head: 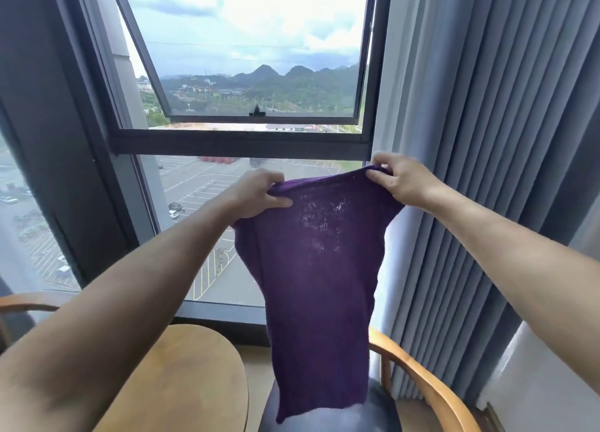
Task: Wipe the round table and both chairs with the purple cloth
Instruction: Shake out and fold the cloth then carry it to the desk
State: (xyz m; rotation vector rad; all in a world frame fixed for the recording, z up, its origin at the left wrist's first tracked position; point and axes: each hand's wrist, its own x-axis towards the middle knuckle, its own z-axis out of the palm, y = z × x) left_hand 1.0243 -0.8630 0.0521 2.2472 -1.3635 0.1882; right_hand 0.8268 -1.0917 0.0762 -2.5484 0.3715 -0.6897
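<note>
Both your arms reach forward and up in front of the window (pixel 246 74), forearms bare and nearly straight, with the purple cloth (pixel 315 285) stretched between your hands at about the height of the window's lower frame bar. Your left hand (pixel 259 193) has its fingers (pixel 276 201) curled over the cloth's upper left corner, thumb lying along the near face, so the fabric is pinched and bunched there. Your right hand (pixel 399 180) sits a little higher and clamps the upper right corner the same way, its fingers folded over the top edge and the knuckles turned toward you. The top edge runs taut from one hand to the other, and the rest of the cloth hangs free, narrowing downward; light shows through a thin patch near the top. Its lower end dangles over the dark seat of the wooden chair on the right (pixel 418 379), though you cannot tell whether it touches the seat. The round wooden counter (pixel 194 366) lies below your left forearm, just beside that chair. A curved wooden armrest of a second chair (pixel 29 301) shows at the left edge. Grey pleated curtains (pixel 487 123) hang along the right side of the window.
</note>
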